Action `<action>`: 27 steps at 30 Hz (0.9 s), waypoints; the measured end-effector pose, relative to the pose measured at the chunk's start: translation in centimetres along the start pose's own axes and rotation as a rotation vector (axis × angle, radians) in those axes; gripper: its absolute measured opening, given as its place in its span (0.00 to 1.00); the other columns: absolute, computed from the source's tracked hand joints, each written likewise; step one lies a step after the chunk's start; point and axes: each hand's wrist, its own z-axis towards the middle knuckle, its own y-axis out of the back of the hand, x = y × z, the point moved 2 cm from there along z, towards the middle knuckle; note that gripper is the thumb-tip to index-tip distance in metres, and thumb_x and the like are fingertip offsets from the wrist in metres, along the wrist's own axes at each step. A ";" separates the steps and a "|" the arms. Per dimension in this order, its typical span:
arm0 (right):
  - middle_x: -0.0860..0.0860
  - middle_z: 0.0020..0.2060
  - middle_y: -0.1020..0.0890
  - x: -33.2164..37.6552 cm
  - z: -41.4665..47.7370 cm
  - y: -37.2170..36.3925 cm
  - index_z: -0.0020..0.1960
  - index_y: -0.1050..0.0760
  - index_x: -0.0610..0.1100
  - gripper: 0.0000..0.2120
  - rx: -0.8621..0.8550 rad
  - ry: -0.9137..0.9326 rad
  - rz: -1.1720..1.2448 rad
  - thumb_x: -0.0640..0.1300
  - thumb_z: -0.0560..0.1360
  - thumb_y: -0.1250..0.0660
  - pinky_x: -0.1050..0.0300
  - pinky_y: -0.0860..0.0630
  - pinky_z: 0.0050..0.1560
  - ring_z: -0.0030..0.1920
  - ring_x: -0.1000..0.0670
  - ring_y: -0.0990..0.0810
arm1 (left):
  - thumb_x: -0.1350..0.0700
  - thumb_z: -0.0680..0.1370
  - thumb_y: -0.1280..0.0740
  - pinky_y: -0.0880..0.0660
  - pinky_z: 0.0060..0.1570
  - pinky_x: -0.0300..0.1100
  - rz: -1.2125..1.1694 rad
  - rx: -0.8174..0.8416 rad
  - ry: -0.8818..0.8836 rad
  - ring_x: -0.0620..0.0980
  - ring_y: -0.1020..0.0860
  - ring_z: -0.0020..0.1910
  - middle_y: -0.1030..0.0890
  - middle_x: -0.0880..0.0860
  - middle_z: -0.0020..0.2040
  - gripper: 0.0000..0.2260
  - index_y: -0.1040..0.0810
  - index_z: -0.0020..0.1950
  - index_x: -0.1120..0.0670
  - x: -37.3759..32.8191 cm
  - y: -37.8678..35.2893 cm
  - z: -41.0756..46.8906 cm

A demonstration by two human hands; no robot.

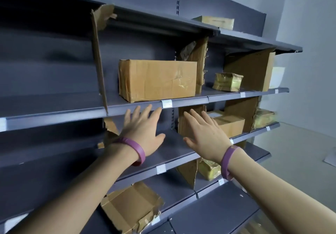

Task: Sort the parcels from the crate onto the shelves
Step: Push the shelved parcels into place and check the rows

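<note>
Left hand (pixel 143 130), fingers spread wide and empty, is just below the shelf (pixel 190 102) front edge. The large parcel (pixel 158 80) stands above the fingers at that edge, long axis along it. Right hand (pixel 205 139), likewise spread and empty, is below its right end.

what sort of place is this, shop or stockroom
Most likely a stockroom or parcel sorting room: dark metal shelving with a white label tag on its edge, taped parcels such as the large box, and a cardboard divider splitting a shelf into bays.
</note>
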 end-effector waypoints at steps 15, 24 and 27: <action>0.48 0.78 0.51 -10.6 15.9 -4.6 0.79 0.55 0.47 0.35 0.055 0.123 0.022 0.48 0.79 0.38 0.39 0.46 0.75 0.77 0.37 0.51 | 0.43 0.78 0.41 0.56 0.73 0.56 0.151 -0.016 0.291 0.56 0.52 0.75 0.52 0.52 0.78 0.32 0.51 0.77 0.48 1.5 -5.7 10.5; 0.48 0.76 0.48 -11.5 19.7 -6.7 0.78 0.52 0.47 0.38 0.013 0.252 0.007 0.51 0.75 0.35 0.38 0.42 0.72 0.75 0.40 0.47 | 0.43 0.78 0.40 0.58 0.74 0.59 0.142 0.023 0.392 0.53 0.54 0.77 0.54 0.48 0.79 0.34 0.55 0.78 0.47 2.0 -6.3 11.8; 0.49 0.77 0.50 -11.8 20.4 -7.0 0.78 0.53 0.48 0.37 0.024 0.269 0.035 0.52 0.76 0.36 0.37 0.45 0.74 0.76 0.40 0.49 | 0.43 0.78 0.40 0.58 0.74 0.59 0.150 0.028 0.412 0.53 0.53 0.77 0.53 0.48 0.79 0.34 0.54 0.78 0.47 2.2 -6.3 12.3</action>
